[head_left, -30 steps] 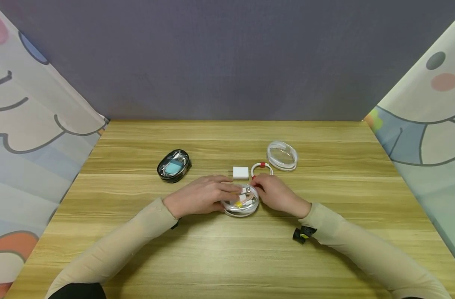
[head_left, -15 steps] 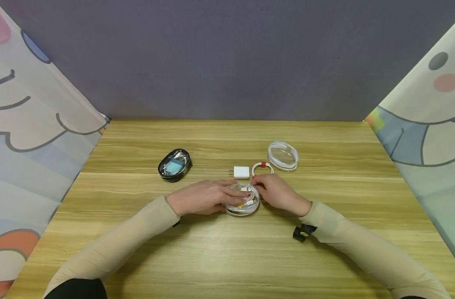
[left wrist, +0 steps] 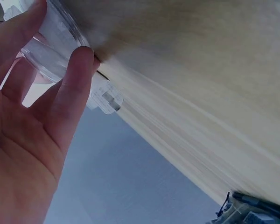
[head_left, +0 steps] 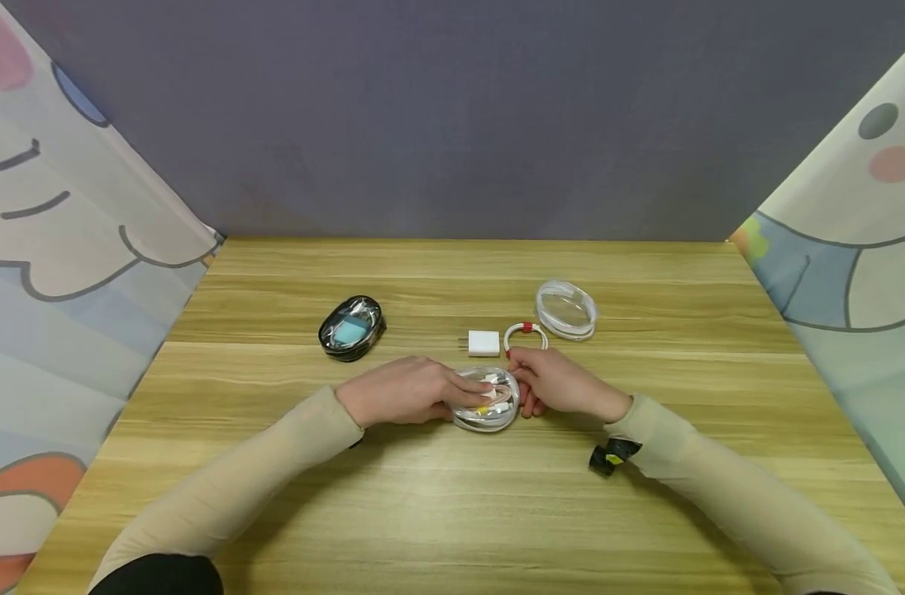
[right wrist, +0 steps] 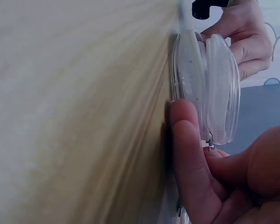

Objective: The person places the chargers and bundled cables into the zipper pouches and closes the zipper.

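Note:
A clear, round zip case (head_left: 485,420) with a white zipper band lies on the table, cables and a yellow bit showing through its top. My left hand (head_left: 411,392) grips it from the left, fingers over the top and thumb along the near side. At its right edge, my right hand (head_left: 564,384) pinches the small metal zipper pull (right wrist: 211,141) between thumb and forefinger. Other right-hand fingers (right wrist: 184,122) lie along the case's wall. In the right wrist view the zipper seam is closed where it shows.
Just behind the case lie a white plug charger (head_left: 484,344) and a white cable loop with red ties (head_left: 526,327). Farther right is another clear, white-edged case (head_left: 566,311). A black-rimmed case (head_left: 351,329) with a light-blue item inside sits left. A grey panel (head_left: 467,124) rises behind the table.
The head view has shifted slightly. My right hand's lower fingers have come down beside the case's right edge, while the left hand keeps its grip.

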The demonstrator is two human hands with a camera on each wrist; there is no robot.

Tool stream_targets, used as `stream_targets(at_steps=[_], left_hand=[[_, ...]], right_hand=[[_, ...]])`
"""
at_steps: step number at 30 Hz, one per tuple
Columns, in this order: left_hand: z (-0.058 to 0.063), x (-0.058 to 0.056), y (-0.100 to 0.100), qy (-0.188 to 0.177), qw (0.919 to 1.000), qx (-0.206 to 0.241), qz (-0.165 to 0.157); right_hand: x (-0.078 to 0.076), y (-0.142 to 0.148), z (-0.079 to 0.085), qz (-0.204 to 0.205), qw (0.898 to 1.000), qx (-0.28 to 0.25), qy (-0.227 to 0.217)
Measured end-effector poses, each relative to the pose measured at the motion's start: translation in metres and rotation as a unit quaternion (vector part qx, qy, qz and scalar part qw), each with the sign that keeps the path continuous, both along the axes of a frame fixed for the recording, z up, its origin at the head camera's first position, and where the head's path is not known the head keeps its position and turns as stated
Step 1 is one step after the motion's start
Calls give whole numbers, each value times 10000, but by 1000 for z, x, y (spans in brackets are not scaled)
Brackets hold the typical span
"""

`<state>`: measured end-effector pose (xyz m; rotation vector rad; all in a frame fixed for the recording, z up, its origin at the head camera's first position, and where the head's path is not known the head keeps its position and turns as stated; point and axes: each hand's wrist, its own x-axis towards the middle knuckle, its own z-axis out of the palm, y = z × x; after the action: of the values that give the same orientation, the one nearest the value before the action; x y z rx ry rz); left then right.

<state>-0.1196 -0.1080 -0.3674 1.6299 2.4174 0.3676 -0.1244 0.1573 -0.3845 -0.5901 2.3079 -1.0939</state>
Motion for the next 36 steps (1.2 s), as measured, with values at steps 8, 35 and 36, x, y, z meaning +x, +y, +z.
stream_targets(at_steps=[8,35,36], left_hand=[[-5,0,4,623,9977,196,-201],[-4,-3,14,695,9966,-170,-412],[-4,-3,14,665,9968,-171,-399]], right_hand=[[1,4,-2,-264,9992,-184,-231],[3,11,-4,-305,9974,-375,-537],[6,13,-4,-328,9967,-412,-615]])
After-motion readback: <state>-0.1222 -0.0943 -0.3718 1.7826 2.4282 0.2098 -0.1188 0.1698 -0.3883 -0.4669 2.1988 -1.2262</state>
